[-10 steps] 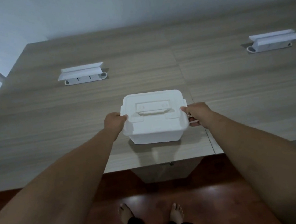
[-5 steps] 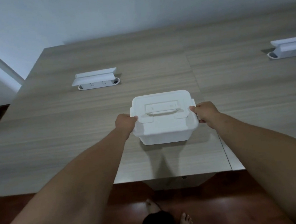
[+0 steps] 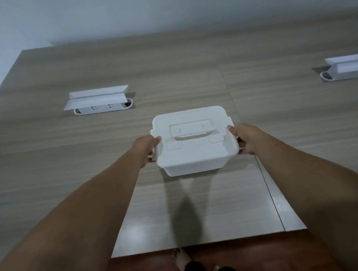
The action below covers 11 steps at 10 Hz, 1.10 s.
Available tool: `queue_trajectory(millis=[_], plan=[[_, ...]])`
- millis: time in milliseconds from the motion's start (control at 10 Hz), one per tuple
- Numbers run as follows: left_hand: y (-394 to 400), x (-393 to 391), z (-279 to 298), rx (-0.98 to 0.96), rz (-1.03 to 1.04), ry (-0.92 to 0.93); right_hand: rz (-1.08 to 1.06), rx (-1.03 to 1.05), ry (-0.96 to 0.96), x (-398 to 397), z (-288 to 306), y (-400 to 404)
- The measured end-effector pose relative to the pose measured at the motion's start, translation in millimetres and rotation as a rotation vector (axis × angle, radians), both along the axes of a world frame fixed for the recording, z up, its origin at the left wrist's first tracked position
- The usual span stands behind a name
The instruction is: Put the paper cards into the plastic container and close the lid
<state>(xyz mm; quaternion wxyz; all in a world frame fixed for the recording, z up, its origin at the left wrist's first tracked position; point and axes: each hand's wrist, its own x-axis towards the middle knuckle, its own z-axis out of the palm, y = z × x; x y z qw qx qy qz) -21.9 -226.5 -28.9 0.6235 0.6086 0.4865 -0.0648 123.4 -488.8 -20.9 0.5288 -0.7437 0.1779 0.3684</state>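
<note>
A white plastic container (image 3: 193, 165) stands on the wooden table, its lid (image 3: 192, 138) down with a flat handle on top. My left hand (image 3: 147, 146) grips the container's left side at the side clasp. My right hand (image 3: 243, 138) grips its right side in the same way. No paper cards are in sight; the container's inside is hidden by the lid.
The wooden table (image 3: 43, 160) has a seam right of the container and a near edge (image 3: 196, 244) above a red-brown floor. A raised white socket box (image 3: 98, 100) sits at the back left, another (image 3: 349, 66) at the far right. My feet show below.
The container sits a little farther from the table's near edge than a second ago. Both hands stay on its sides. The camera view has shifted.
</note>
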Motion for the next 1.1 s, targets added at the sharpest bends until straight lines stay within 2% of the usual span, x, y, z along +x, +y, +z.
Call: queue_trajectory(millis=[100,200,300,400,600,700,800,900,1000,1100], plan=[[6.4,3.8,-2.4,0.018,0.064,-0.006,-0.007,-0.074,-0.107,4.7,-0.4,6.8],[-5.0,11.0,3.4,0.253,0.026,0.000,0.088,-0.380,-0.448,-3.2,3.1,20.0],[-23.0,12.5,3.1,0.587,-0.081,0.053,0.189,-0.524,-0.596,-15.4,2.0,26.4],[-29.1,12.3,4.6,0.696,-0.108,0.092,0.195,-0.512,-0.619,-14.8,3.8,23.4],[-37.7,10.1,9.6,0.564,-0.129,0.024,0.426,-0.374,-0.588,-11.0,4.7,12.6],[-52.6,16.4,9.0,0.590,-0.068,0.027,0.460,-0.412,-0.602,-10.7,3.4,21.4],[-57.6,23.4,6.7,0.695,-0.043,0.063,0.416,-0.443,-0.529,2.2,1.2,25.7],[-61.3,29.3,5.7,0.942,-0.157,0.078,0.485,-0.469,-0.511,8.8,9.4,23.0],[-62.8,40.7,1.8,1.141,-0.477,0.047,0.539,-0.468,-0.551,16.8,20.0,19.3],[-66.7,47.9,-10.0,1.165,-0.635,0.025,0.510,-0.381,-0.670,18.4,49.1,27.8]])
